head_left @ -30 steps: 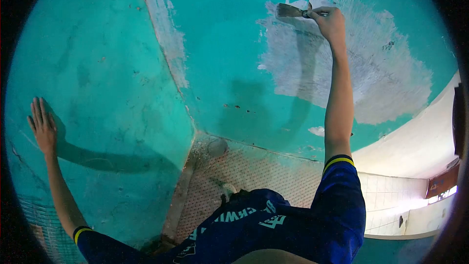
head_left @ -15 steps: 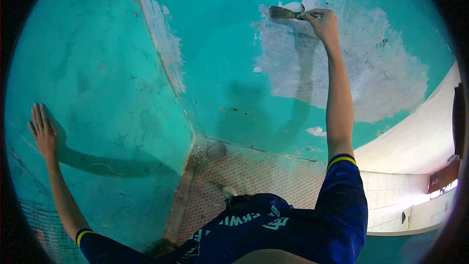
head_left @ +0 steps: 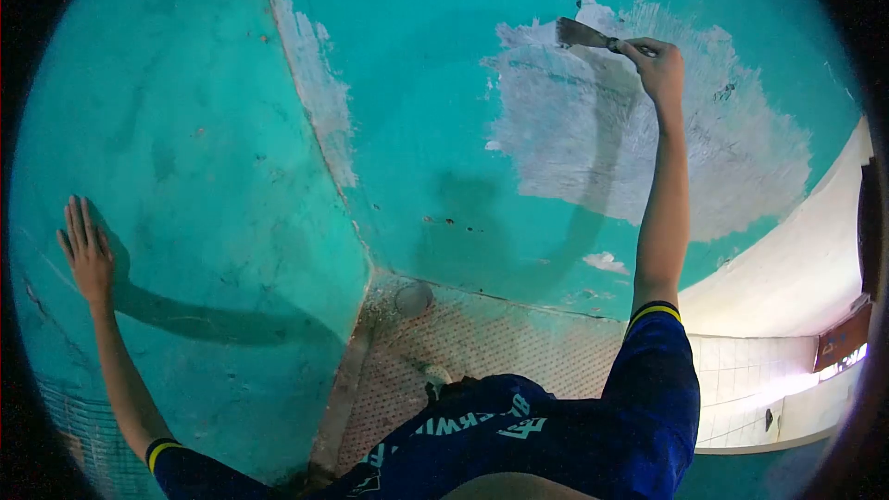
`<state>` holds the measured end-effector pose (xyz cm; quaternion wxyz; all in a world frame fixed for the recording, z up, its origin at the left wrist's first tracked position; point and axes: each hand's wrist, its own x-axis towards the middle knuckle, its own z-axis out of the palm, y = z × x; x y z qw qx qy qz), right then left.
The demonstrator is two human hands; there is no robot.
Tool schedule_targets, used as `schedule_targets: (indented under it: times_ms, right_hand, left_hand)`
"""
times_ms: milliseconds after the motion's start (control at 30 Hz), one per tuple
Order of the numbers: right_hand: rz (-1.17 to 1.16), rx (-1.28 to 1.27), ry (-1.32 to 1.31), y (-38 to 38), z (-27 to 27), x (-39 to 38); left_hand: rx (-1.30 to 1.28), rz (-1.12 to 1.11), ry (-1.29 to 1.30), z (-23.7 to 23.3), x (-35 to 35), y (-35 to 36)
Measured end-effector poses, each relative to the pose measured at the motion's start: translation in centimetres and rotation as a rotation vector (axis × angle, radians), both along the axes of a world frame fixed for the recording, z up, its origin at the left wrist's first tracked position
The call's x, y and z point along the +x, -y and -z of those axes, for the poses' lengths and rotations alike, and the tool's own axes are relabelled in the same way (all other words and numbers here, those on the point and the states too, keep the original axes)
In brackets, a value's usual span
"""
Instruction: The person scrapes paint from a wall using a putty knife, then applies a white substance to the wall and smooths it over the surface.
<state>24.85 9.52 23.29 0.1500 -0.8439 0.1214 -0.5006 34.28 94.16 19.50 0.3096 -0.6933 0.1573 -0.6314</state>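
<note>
My right hand (head_left: 660,71) is closed around the handle of a putty knife (head_left: 583,34), at the upper right. The blade points left and lies at the upper part of a large whitish patch (head_left: 593,130) on the turquoise wall (head_left: 417,102). Whether the blade's edge touches the patch is hard to tell. At the far left, my left hand (head_left: 91,255) rests with spread fingers on the adjoining turquoise wall (head_left: 213,213), holding nothing.
A narrow whitish strip (head_left: 315,83) runs along the corner between the walls. Below is a patterned floor (head_left: 482,329) with a round grey spot (head_left: 414,299). White tiles (head_left: 727,375) and a reddish-brown object (head_left: 843,338) are at the lower right.
My right hand has moved right and slightly down with the putty knife, and the blade has shifted right across the top of the patch. My left hand is practically where it was.
</note>
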Motion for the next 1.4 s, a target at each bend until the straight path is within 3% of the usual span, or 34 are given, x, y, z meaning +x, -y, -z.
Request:
schedule_targets:
  times_ms: [133, 367, 600, 700, 767, 867, 967, 1067, 1200, 1400]
  right_hand:
    - [-0.128, 0.018, -0.051, -0.2, 1.1, 0.4]
    - [-0.148, -0.251, -0.415, -2.0, 5.3, 4.3]
    - [-0.159, -0.196, -0.38, -5.6, 10.4, 9.1]
    - [-0.206, -0.149, -0.246, -6.6, 12.4, 8.8]
    - [-0.116, 0.125, -0.116, -6.7, 14.0, 7.0]
    - [0.058, 0.194, 0.067, -6.2, 18.6, 4.3]
    - [0.252, 0.357, -0.014, -8.1, 21.1, 2.0]
    - [0.16, 0.29, 0.152, -8.7, 24.4, 4.2]
    - [0.142, 0.264, 0.014, -10.0, 24.4, 5.0]
    - [0.299, 0.121, -0.166, -8.8, 25.3, 2.7]
  left_hand:
    - [-0.006, 0.006, -0.023, 0.3, 0.0, -0.3]
    - [-0.022, -0.021, -0.04, 0.5, 0.5, -1.1]
    - [-0.038, -0.017, -0.036, 0.5, 0.3, -0.8]
    - [-0.044, -0.008, -0.036, 0.7, 0.5, -0.9]
    - [-0.046, -0.021, -0.047, 0.7, 0.5, -1.1]
    - [-0.047, -0.004, -0.045, 0.8, 0.8, -1.5]
    - [-0.04, 0.016, -0.039, 0.9, 1.1, -1.2]
    - [-0.032, 0.028, -0.046, 0.6, 0.9, -0.9]
    - [-0.03, 0.056, -0.063, 0.7, 0.2, -0.1]
    - [-0.053, 0.03, -0.036, 0.6, 0.4, 0.8]
